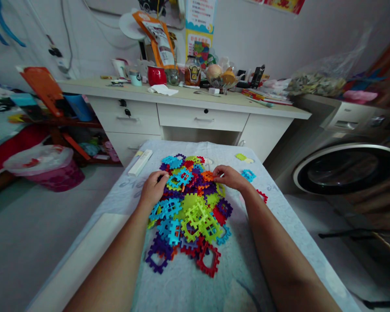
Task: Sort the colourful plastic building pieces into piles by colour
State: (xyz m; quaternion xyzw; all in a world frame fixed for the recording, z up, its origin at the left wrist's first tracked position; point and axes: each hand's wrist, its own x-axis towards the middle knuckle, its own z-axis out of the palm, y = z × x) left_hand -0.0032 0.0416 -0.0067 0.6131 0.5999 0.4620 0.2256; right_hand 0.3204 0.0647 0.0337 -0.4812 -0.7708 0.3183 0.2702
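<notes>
Item: interlocking plastic tiles point(196, 212), notch-edged, in mixed colours, lying in a loose heap at the middle of the cloth-covered tabletop point(235, 255). From the left: a purple tile point(161, 243) is showing a large opening at the near edge; sky-blue tiles point(167, 209) are displaying window-like lattices; lime-green tiles are lying uppermost near the centre; a red tile point(210, 271) is framing a shaped hole at the near edge. Well apart on the right, a lime tile point(241, 156), a blue tile point(248, 175) and a red piece point(262, 196) are lying singly, the last partly hidden by the forearm.

Containers: a pink bin point(56, 177), bag-lined, is standing on the floor, its contents unclear; on the desk behind, a red pot point(156, 76) is standing beside a glass jar point(193, 71) holding something amber, and a glass bowl point(224, 82) is holding rounded items; on the washing machine point(334, 130), a clear bag point(321, 82) is containing pale, crumpled matter.

Hands: the left hand point(155, 186) is curling, thumb near its fingers, at the heap's left side, its hold impossible to tell; the right hand point(226, 176) is pinching an orange tile point(207, 176) between thumb and fingertips.
</notes>
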